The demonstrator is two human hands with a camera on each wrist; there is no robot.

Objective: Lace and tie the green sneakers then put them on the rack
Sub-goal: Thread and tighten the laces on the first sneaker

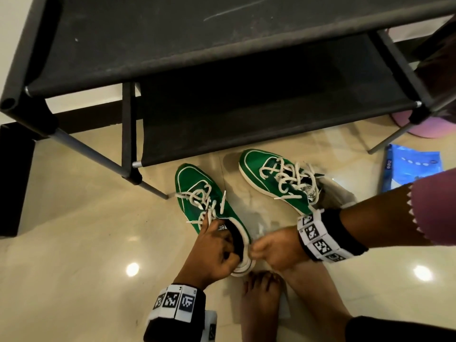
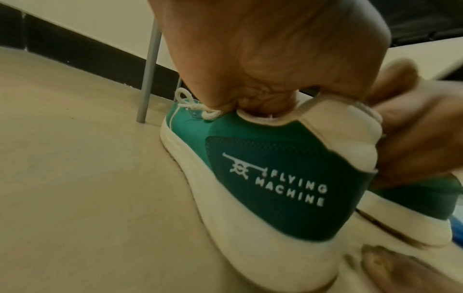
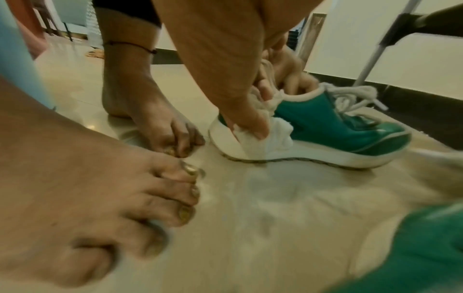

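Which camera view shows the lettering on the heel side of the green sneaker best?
The left wrist view: white "FLYING MACHINE" lettering on the held green canvas sneaker is sharp. In the head view the left hand hides that side; the right wrist view shows the opposite side.

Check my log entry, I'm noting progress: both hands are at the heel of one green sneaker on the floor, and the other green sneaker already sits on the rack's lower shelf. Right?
Not quite. The other green sneaker is not on the rack; the head view shows it on the floor in front of the lower shelf. The rest holds: left hand and right hand are at the heel of the near sneaker.
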